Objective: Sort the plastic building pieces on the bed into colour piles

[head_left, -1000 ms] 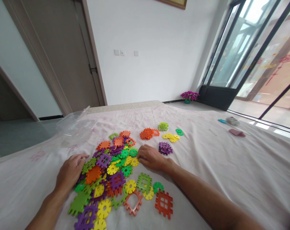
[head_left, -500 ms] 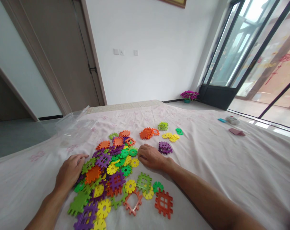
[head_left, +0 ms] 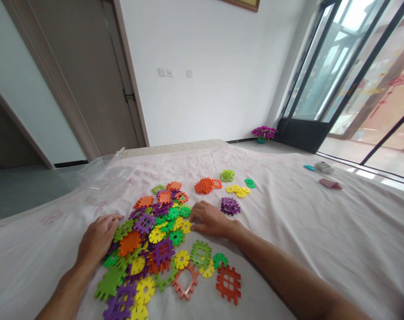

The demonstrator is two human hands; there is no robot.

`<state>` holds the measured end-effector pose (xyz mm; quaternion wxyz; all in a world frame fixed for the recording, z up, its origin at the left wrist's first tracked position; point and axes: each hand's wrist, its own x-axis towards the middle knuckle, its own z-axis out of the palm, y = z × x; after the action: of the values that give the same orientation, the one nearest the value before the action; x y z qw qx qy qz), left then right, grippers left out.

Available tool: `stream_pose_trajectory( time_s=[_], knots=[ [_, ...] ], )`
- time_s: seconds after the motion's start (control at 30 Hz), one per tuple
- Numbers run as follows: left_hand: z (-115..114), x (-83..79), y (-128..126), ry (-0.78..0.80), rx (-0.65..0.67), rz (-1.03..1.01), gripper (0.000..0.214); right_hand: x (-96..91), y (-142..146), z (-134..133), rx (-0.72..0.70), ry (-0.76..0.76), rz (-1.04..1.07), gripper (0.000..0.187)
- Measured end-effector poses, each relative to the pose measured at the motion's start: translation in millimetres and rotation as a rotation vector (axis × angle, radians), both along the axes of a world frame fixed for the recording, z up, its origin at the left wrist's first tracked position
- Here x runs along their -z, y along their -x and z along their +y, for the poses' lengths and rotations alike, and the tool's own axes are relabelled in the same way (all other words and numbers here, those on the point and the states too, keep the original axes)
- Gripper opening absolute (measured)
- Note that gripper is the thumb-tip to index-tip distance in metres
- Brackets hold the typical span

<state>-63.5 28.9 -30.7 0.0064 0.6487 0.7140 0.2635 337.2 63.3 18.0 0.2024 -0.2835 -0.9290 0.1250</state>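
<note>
A heap of flat plastic building pieces [head_left: 162, 224] in purple, orange, green and yellow lies on the cloth between my hands. My left hand [head_left: 100, 235] rests along the heap's left side, fingers stretched out, by a light green square piece [head_left: 123, 230]. At the right edge my right hand [head_left: 208, 218] has its fingers curled down together beside a green disc [head_left: 185, 211] and a yellow notched disc [head_left: 186, 227]. Its fingertips are hidden, so I cannot make out what they hold. Nearer me lie a green frame piece [head_left: 201, 253] and a red window piece [head_left: 229, 284].
Beyond my right hand are small groups: orange pieces [head_left: 204, 186], light green pieces [head_left: 227, 176], yellow discs [head_left: 238, 191], green discs [head_left: 250, 183] and purple pieces [head_left: 230, 205]. A clear plastic bag [head_left: 103, 175] lies at the left edge, a pink folded item [head_left: 330, 184] far right.
My right hand has shifted very slightly left against the heap, and the yellow disc beside it has moved a little left. My left hand stays where it was.
</note>
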Motion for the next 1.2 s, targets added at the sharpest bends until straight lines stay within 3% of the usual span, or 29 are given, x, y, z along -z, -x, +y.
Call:
stream_pose_trajectory(
  time_s=[0.13, 0.3, 0.57, 0.7, 0.83, 1.0, 1.2],
  knots=[
    [-0.3, 0.4, 0.4, 0.01, 0.004, -0.007, 0.038, 0.1, 2.2, -1.2, 0.016, 0.007, 0.0, 0.019],
    [-0.8, 0.6, 0.0, 0.021, 0.005, -0.018, 0.039, 3.4, 8.1, -5.1, 0.105, -0.013, -0.039, 0.046],
    [-0.6, -0.5, -0.2, 0.012, 0.0, -0.01, 0.038, 6.2, 12.5, -7.4, 0.138, -0.002, -0.028, 0.031],
    [-0.9, -1.4, -1.3, 0.01, -0.003, -0.003, 0.038, 6.0, 9.2, -4.7, 0.114, -0.01, -0.013, 0.014],
    [-0.4, -1.1, -1.3, 0.029, -0.016, 0.0, 0.039, 3.6, 6.7, -3.6, 0.091, -0.007, -0.014, 0.02],
    [-0.5, -1.4, -1.5, 0.043, -0.019, -0.004, 0.039, -1.4, 10.2, -10.2, 0.034, -0.039, -0.071, 0.047],
    [0.1, -0.1, 0.3, 0.029, -0.006, -0.005, 0.039, -3.8, 14.2, -13.8, 0.055, -0.034, -0.049, 0.029]
  ],
)
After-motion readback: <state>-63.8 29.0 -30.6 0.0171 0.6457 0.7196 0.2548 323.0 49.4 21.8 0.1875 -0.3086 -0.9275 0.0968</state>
